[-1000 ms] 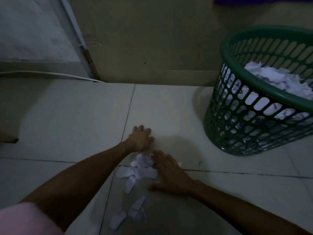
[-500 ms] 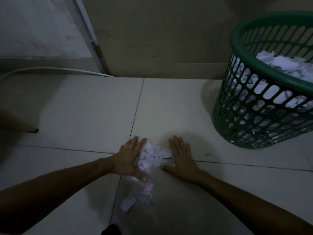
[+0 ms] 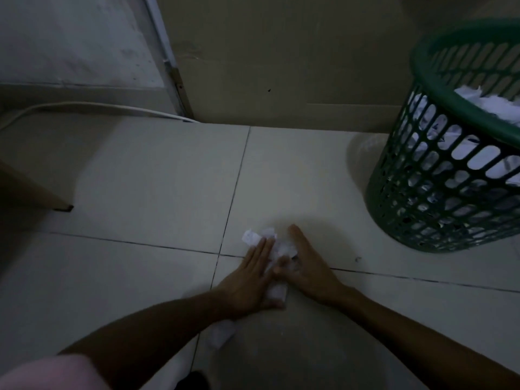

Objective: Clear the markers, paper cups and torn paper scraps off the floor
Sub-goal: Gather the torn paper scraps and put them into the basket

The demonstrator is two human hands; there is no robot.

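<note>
- White torn paper scraps (image 3: 277,249) lie bunched on the pale tiled floor (image 3: 157,178), squeezed between both hands just where two grout lines cross.
- Left hand (image 3: 249,280): flat, fingers straight and pressed together, palm side against the left flank of the pile; one scrap pokes out past its fingertips.
- Right hand (image 3: 308,263): also flat with fingers straight and close together, set edge-on against the right flank; its thumb reaches across to meet the left hand's fingers.
- One stray scrap (image 3: 222,334) sits on the floor nearer the person, just under the left forearm (partly hidden by it).
- Green lattice basket (image 3: 439,192) stands at right, well apart from the hands, holding crumpled white paper.
- Light is dim; a white cable (image 3: 92,106) runs along the wall base at left.
- Pink sleeve (image 3: 53,372) at lower left corner.
</note>
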